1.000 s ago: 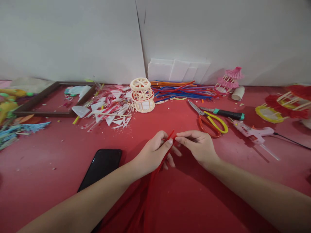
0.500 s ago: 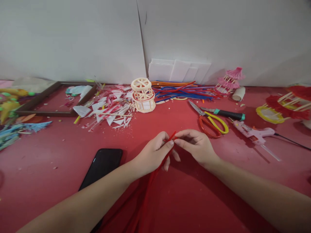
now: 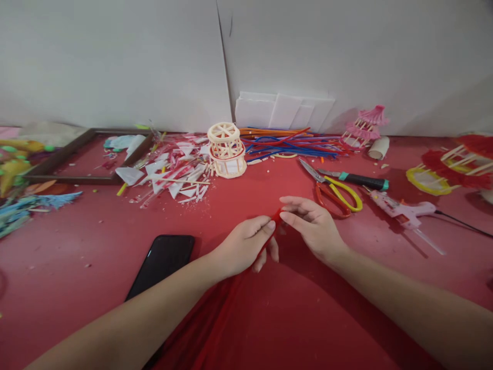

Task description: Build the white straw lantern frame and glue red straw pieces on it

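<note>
Fingers [image 3: 267,227] of L hand [image 3: 242,247] closed narrow on a red strip [image 3: 276,215] near its tip; R hand [image 3: 314,228] pinches same tip from the other side. Strip end sits just left of the scissors [image 3: 336,195], a bit nearer the person; rest trails back under L wrist over the red surface [image 3: 96,246]. Prob. v. light, thin, floppy, creases easily, so best held close to tip w/ gentle pinch. Phone [image 3: 164,264] lies well left of scissors.

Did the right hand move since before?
Yes. The right hand, pinching the thin red strip, edged slightly away from the person, toward the orange-and-yellow-handled metal scissors.
</note>
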Motion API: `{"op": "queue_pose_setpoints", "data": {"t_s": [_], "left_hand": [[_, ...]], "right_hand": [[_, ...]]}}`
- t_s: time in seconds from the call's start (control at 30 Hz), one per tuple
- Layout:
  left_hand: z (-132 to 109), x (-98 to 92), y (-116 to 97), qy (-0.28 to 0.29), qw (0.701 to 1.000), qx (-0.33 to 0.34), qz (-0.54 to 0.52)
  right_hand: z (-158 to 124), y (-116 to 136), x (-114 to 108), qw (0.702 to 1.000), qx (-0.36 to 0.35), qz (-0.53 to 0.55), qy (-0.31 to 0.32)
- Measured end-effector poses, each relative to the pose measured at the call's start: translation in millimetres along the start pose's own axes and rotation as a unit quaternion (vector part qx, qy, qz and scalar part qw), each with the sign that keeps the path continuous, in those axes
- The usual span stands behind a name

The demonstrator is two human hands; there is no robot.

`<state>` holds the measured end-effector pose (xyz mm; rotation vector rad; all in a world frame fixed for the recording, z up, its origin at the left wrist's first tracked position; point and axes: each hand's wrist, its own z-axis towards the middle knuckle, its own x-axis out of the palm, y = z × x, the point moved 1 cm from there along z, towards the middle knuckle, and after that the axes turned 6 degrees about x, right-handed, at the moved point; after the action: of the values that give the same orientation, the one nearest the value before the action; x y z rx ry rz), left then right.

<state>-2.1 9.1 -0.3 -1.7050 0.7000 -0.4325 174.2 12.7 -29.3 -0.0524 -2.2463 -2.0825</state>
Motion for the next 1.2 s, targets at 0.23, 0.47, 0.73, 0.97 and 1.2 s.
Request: {"op": "queue_pose_setpoints", "data": {"t_s": [0.23, 0.47, 0.73, 0.97, 1.2], "left_hand": [[-3.0, -1.0, -5.8, 0.007, 1.000, -0.020, 0.019], [-0.7, -2.5, -1.1, 0.036, 0.998, -0.028, -0.048], [0.8, 0.9, -2.1, 0.058, 0.989, 0.061, -0.121], [4.5, 3.1, -1.3, 0.073, 0.978, 0.081, -0.177], [5.3, 3.6, 1.7, 0.064, 0.982, 0.073, -0.164]], "right_hand": [[-0.8, 4.5, -0.5, 0.997, 0.005, -0.038, 0.074], [4.1, 17.2, -7.7, 0.994, -0.019, -0.089, 0.056], [26.0, 37.5, -41.4, 0.993, -0.080, -0.078, -0.047], [39.3, 52.0, -66.0, 0.989, -0.111, -0.018, -0.095], [61.6, 50.3, -100.2, 0.971, -0.154, 0.016, -0.181]]}}
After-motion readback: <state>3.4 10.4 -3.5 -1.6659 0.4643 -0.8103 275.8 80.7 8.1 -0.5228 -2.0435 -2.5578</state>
